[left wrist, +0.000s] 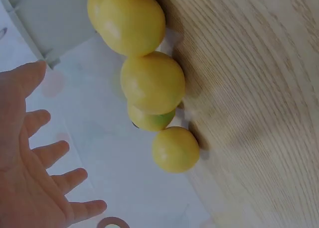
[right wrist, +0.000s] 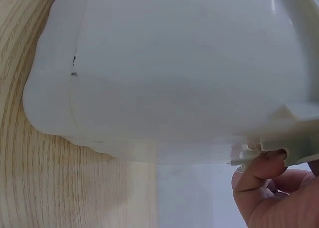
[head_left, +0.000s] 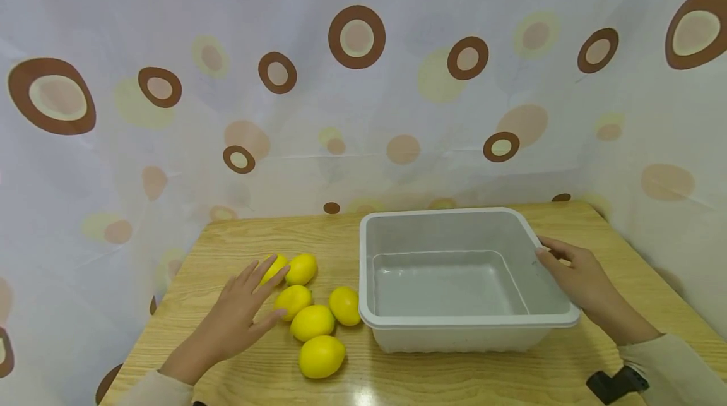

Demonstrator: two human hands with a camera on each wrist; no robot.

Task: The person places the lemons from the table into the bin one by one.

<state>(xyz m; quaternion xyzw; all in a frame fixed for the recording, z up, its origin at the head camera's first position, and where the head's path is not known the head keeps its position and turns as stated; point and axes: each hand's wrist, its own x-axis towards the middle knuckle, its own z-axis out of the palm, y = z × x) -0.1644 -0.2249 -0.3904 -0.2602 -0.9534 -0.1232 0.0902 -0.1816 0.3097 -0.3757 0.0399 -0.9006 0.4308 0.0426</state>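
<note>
One grey tub (head_left: 449, 283) faces up, long axis running left-right.

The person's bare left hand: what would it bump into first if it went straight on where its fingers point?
Probably the back-left smooth oval yellow fruit, which lies in line with the left hand in the head view. Depth is unclear; it might pass above.

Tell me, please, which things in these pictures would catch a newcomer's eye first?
Most likely the six bright yellow lemons, clustered on the wooden table with the left hand spread near them. Next comes the large pale tub to their right, its right rim held by the right hand. Behind the table, a whitish cloth patterned with brown rings also stands out.
</note>
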